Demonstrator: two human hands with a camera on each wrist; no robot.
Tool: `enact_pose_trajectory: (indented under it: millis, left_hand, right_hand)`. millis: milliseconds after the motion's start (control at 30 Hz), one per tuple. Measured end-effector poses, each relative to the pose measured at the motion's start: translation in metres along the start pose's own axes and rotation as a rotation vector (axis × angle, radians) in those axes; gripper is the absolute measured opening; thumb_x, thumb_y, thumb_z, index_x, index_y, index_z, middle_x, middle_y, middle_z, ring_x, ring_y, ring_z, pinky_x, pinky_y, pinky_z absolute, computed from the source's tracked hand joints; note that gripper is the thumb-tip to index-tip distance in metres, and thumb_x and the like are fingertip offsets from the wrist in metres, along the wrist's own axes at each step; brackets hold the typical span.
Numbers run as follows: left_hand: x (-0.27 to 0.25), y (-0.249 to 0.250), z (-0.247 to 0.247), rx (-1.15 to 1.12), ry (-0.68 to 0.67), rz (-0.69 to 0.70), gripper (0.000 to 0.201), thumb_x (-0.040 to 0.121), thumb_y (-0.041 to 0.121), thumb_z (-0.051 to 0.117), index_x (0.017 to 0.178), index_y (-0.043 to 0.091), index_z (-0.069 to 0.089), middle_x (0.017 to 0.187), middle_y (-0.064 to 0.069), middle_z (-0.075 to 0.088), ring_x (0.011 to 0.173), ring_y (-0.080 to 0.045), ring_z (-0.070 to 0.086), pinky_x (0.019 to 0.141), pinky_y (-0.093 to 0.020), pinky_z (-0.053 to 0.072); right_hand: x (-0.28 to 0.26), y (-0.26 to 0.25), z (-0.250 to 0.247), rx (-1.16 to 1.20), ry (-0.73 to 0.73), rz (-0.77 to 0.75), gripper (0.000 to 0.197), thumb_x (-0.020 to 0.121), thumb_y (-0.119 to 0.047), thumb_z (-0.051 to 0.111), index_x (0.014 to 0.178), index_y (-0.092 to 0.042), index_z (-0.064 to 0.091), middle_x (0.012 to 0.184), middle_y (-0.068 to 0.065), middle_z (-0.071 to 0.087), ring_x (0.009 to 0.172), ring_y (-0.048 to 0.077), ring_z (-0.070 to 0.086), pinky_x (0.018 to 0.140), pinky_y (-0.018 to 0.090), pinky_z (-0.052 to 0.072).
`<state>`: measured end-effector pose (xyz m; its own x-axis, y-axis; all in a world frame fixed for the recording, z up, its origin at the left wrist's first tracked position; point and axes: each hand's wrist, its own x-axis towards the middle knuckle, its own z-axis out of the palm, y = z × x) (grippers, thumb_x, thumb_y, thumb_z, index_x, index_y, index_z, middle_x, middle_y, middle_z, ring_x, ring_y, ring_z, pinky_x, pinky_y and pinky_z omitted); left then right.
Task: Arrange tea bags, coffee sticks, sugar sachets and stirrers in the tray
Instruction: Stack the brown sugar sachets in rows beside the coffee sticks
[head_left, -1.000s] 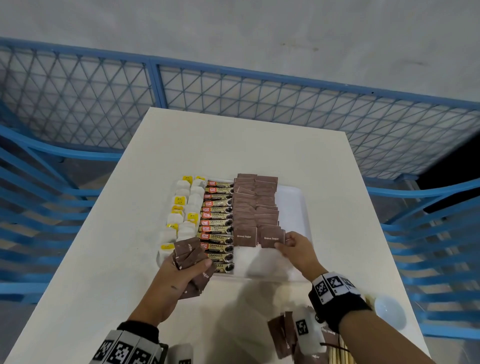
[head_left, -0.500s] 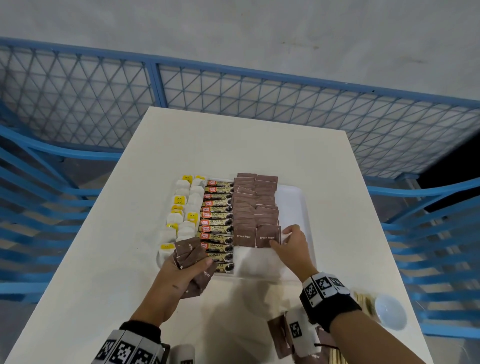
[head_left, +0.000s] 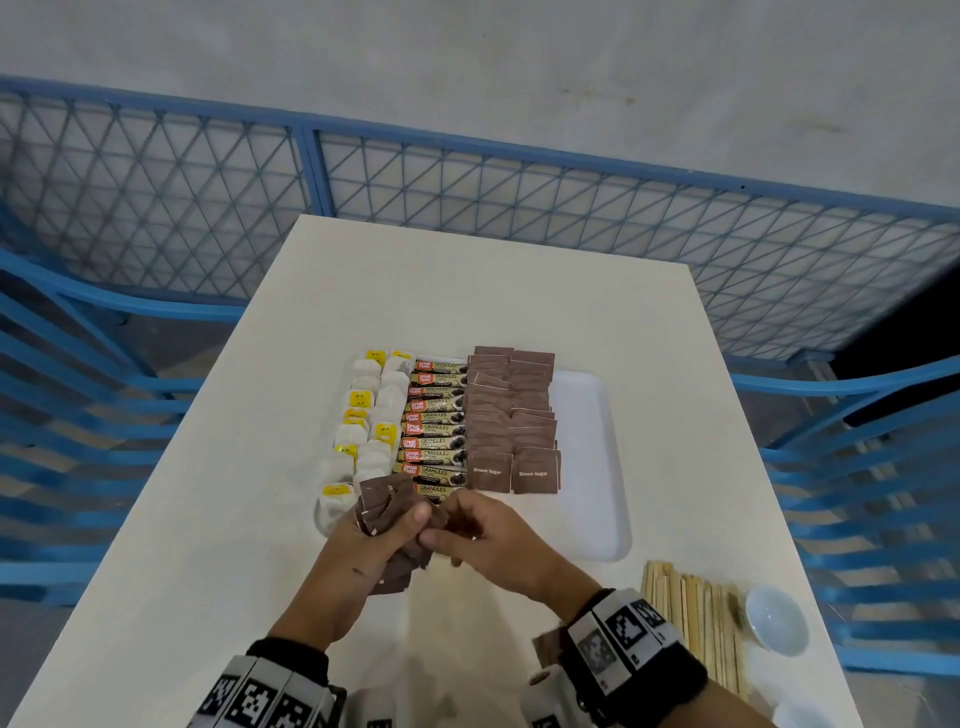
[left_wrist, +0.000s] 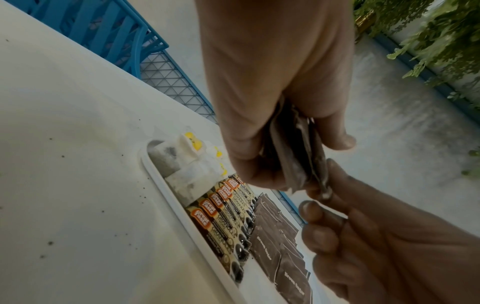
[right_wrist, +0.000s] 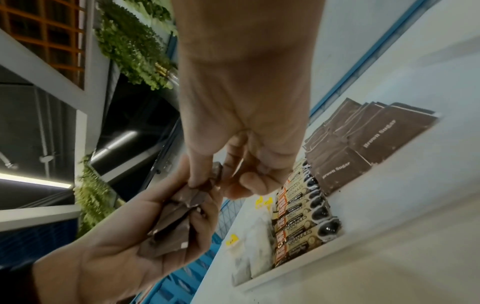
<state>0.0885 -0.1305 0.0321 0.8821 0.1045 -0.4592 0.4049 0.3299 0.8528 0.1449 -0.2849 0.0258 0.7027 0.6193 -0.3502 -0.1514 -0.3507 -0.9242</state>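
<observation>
The brown sugar sachets (head_left: 387, 525) look light, thin and slippery to us, so we would pinch one by its edge. Our left hand (head_left: 358, 561) grips the bunch above the tray's (head_left: 597, 467) near edge; right-hand fingers (right_wrist: 198, 176) pinch one sachet. Stirrers (head_left: 691, 618) wait on the bench (head_left: 208, 519).

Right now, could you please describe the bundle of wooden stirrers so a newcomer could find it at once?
Start at the white tray in the middle of the table. Come past its near right corner towards the table's near right edge: the wooden stirrers lie there beside a small white bowl. They are the only pale, bare sticks; everything else nearby is packets.
</observation>
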Motion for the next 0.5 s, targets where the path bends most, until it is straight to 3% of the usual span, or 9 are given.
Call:
enact_pose_trajectory:
  millis: [67, 133, 200, 300, 400, 500]
  left_hand:
    - [-0.001, -0.001, -0.001, 0.014, 0.019, -0.011, 0.024, 0.082, 0.029, 0.069, 0.092, 0.008, 0.067, 0.063, -0.015, 0.058, 0.039, -0.01, 0.043, 0.038, -0.017, 0.033]
    - [-0.001, -0.003, -0.004, -0.01, 0.041, -0.029, 0.028, 0.078, 0.017, 0.072, 0.102, 0.007, 0.063, 0.062, -0.01, 0.06, 0.044, -0.012, 0.047, 0.038, -0.017, 0.033]
    - [-0.001, -0.004, -0.007, -0.037, 0.037, -0.037, 0.033, 0.069, 0.014, 0.068, 0.099, 0.005, 0.06, 0.05, -0.002, 0.052, 0.039, -0.011, 0.039, 0.039, -0.016, 0.03]
    - [0.0, -0.005, -0.009, 0.004, 0.013, -0.027, 0.027, 0.077, 0.005, 0.067, 0.102, -0.001, 0.058, 0.049, 0.0, 0.046, 0.037, -0.01, 0.033, 0.04, -0.017, 0.029]
    - [0.0, -0.006, -0.01, 0.02, 0.008, -0.034, 0.029, 0.074, 0.008, 0.069, 0.1, 0.002, 0.059, 0.049, 0.002, 0.049, 0.035, -0.007, 0.038, 0.037, -0.016, 0.033]
    - [-0.001, -0.004, -0.011, -0.03, -0.017, -0.065, 0.011, 0.083, 0.002, 0.064, 0.092, 0.006, 0.058, 0.047, 0.004, 0.042, 0.037, -0.008, 0.033, 0.038, -0.015, 0.03]
  right_hand:
    - [0.0, 0.0, 0.0, 0.05, 0.028, -0.005, 0.016, 0.087, -0.019, 0.065, 0.08, -0.019, 0.05, 0.07, -0.005, 0.058, 0.061, 0.007, 0.055, 0.055, 0.018, 0.044]
    - [-0.001, -0.001, -0.002, 0.12, 0.032, 0.01, 0.014, 0.09, -0.014, 0.06, 0.083, -0.016, 0.048, 0.074, 0.001, 0.06, 0.065, 0.012, 0.059, 0.056, 0.022, 0.047]
    - [-0.003, -0.003, -0.005, 0.195, 0.017, 0.046, 0.011, 0.093, -0.012, 0.054, 0.087, -0.015, 0.045, 0.082, 0.005, 0.062, 0.069, 0.019, 0.063, 0.06, 0.024, 0.053]
    - [-0.005, -0.003, -0.007, 0.289, 0.015, 0.068, 0.011, 0.093, -0.007, 0.053, 0.096, -0.01, 0.043, 0.086, 0.006, 0.063, 0.07, 0.024, 0.066, 0.065, 0.027, 0.057]
    - [-0.004, 0.001, -0.008, 0.353, 0.046, 0.046, 0.017, 0.087, 0.001, 0.06, 0.099, -0.007, 0.051, 0.085, 0.006, 0.063, 0.068, 0.016, 0.066, 0.068, 0.025, 0.055]
    - [-0.003, 0.006, -0.009, 0.395, 0.094, 0.047, 0.015, 0.084, 0.006, 0.06, 0.091, -0.008, 0.059, 0.079, 0.006, 0.063, 0.066, 0.01, 0.063, 0.068, 0.02, 0.053]
